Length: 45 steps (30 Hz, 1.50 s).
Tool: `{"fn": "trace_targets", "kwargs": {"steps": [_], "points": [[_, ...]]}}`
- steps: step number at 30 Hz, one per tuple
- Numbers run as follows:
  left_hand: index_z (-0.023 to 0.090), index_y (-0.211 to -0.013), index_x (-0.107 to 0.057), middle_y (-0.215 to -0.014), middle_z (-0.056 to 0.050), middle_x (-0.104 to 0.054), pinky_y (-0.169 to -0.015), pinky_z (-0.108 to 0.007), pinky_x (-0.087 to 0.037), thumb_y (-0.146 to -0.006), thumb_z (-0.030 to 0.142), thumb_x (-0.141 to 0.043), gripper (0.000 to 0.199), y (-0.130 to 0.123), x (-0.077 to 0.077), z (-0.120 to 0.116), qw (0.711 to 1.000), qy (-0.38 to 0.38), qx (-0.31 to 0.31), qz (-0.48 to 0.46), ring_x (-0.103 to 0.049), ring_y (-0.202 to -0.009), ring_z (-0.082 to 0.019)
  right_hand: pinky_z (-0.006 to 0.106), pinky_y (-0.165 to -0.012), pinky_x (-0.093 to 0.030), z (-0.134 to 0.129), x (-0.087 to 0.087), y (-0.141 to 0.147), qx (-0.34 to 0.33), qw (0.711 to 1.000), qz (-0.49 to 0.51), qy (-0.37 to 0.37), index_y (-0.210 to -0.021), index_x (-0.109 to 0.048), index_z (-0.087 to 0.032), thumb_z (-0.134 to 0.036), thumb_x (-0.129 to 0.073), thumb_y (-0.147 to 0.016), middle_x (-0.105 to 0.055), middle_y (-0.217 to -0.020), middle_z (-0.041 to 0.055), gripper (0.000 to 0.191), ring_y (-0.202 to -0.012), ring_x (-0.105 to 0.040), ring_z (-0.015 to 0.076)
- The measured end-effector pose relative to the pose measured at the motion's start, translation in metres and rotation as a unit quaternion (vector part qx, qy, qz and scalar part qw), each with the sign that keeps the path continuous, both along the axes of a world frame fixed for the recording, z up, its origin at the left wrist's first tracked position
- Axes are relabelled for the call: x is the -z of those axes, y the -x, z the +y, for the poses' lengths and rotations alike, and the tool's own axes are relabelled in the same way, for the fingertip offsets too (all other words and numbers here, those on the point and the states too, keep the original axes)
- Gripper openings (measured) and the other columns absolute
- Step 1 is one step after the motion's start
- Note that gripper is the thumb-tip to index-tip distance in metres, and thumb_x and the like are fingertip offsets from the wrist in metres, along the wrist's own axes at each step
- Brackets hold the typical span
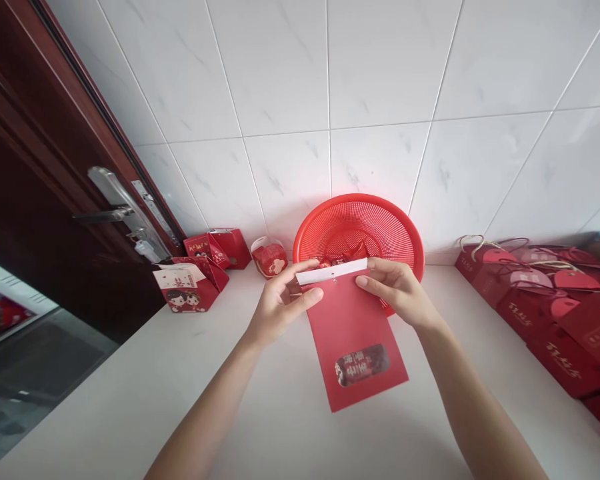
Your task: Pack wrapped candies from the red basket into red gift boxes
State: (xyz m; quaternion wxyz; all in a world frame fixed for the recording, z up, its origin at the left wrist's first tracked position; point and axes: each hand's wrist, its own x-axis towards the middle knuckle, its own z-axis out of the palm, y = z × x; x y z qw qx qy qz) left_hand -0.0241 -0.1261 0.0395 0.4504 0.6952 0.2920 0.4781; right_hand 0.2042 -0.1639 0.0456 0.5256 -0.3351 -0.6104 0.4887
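Note:
A flat red paper bag with a rounded window near its lower end is held up over the white table. Dark red printed matter shows through the window. Along its top edge runs a white strip. My left hand pinches the top left corner between thumb and fingers. The top right corner is gripped the same way by my right hand. Right behind the bag, a red plastic basket leans against the wall with small red packets in it, partly hidden by the bag and hands.
The white table meets a tiled wall. At the left stand several small red boxes and a round red box, near a dark door with a handle. Rows of red gift bags with cord handles fill the right side.

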Motion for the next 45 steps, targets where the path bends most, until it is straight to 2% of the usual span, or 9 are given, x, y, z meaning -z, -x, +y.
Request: {"fn": "trace_targets", "kwargs": {"steps": [3,6,14,20,24,31,36,40,45], "points": [[0.02,-0.12,-0.07,-0.12,-0.012,-0.073,-0.079,-0.034,-0.063,-0.08,0.038,-0.079,0.045,-0.003,-0.001,-0.005,1.0,0.024,0.017,0.006,-0.073,-0.102,-0.027,0.03,-0.057,-0.055,-0.001,0.001,0.001,0.034,0.999,-0.009,-0.03,-0.095,-0.072,-0.023,-0.043,-0.071,-0.088,-0.069,-0.075,0.0015,0.021,-0.065,-0.066,0.0182],[0.018,-0.123,-0.067,-0.112,-0.011,-0.076,-0.08,-0.035,-0.062,-0.081,0.038,-0.078,0.048,-0.008,0.001,-0.009,1.0,0.019,-0.009,-0.002,-0.073,-0.101,-0.027,0.028,-0.055,-0.053,0.0,0.003,0.005,0.059,0.997,-0.006,-0.048,-0.089,-0.069,-0.023,-0.042,-0.07,-0.089,-0.067,-0.073,0.0008,0.02,-0.065,-0.064,0.0176],[0.018,-0.119,-0.07,-0.095,-0.008,-0.078,-0.067,-0.028,-0.059,-0.083,0.039,-0.076,0.042,-0.012,0.01,-0.006,0.996,-0.018,-0.083,-0.001,-0.073,-0.078,-0.02,0.035,-0.077,-0.057,0.005,0.014,0.03,0.094,0.994,0.064,-0.01,-0.099,-0.062,-0.026,-0.049,-0.064,-0.091,-0.071,-0.097,0.0032,0.025,-0.085,-0.068,0.0221],[0.022,-0.125,-0.067,-0.103,-0.008,-0.076,-0.076,-0.031,-0.059,-0.089,0.039,-0.069,0.04,-0.017,0.019,-0.006,0.993,-0.045,-0.106,-0.002,-0.072,-0.097,-0.024,0.039,-0.089,-0.053,0.007,0.022,0.042,0.166,0.984,0.063,-0.029,-0.1,-0.063,-0.026,-0.048,-0.061,-0.092,-0.069,-0.104,0.0044,0.023,-0.097,-0.065,0.0236],[0.024,-0.13,-0.063,-0.112,-0.008,-0.074,-0.079,-0.031,-0.058,-0.091,0.038,-0.066,0.042,-0.02,0.023,-0.006,0.992,-0.044,-0.117,0.006,-0.07,-0.103,-0.024,0.04,-0.088,-0.053,0.008,0.024,0.043,0.182,0.981,0.059,-0.029,-0.101,-0.062,-0.026,-0.048,-0.061,-0.092,-0.069,-0.108,0.0059,0.024,-0.101,-0.064,0.0251],[0.022,-0.105,-0.07,-0.104,-0.006,-0.074,-0.068,-0.026,-0.055,-0.09,0.036,-0.067,0.021,-0.02,0.023,-0.004,0.992,-0.063,-0.11,-0.008,-0.069,-0.083,-0.017,0.039,-0.094,-0.049,0.004,0.021,0.041,0.201,0.976,0.064,-0.05,-0.094,-0.065,-0.026,-0.035,-0.052,-0.093,-0.069,-0.106,0.0035,0.016,-0.105,-0.063,0.0248],[0.02,-0.101,-0.072,-0.103,-0.007,-0.075,-0.069,-0.027,-0.056,-0.087,0.037,-0.069,0.022,-0.02,0.022,-0.005,0.99,-0.063,-0.125,-0.012,-0.07,-0.088,-0.02,0.04,-0.085,-0.051,0.004,0.023,0.041,0.171,0.979,0.101,-0.049,-0.094,-0.064,-0.024,-0.045,-0.04,-0.096,-0.07,-0.1,0.0053,0.031,-0.099,-0.065,0.0272],[0.02,-0.092,-0.073,-0.095,-0.005,-0.076,-0.064,-0.027,-0.055,-0.086,0.037,-0.07,0.018,-0.02,0.023,-0.005,0.988,-0.075,-0.132,-0.01,-0.069,-0.078,-0.018,0.036,-0.086,-0.049,0.004,0.021,0.042,0.231,0.971,0.041,-0.053,-0.089,-0.064,-0.026,-0.047,-0.058,-0.091,-0.068,-0.098,0.0027,0.022,-0.098,-0.062,0.0245],[0.021,-0.09,-0.074,-0.092,-0.004,-0.076,-0.059,-0.026,-0.053,-0.084,0.032,-0.07,0.013,-0.019,0.022,-0.002,0.989,-0.077,-0.125,-0.008,-0.066,-0.07,-0.015,0.037,-0.079,-0.052,0.007,0.024,0.041,0.206,0.977,0.055,-0.026,-0.094,-0.065,-0.025,-0.042,-0.065,-0.087,-0.07,-0.1,0.0043,0.018,-0.093,-0.064,0.0244]]}}
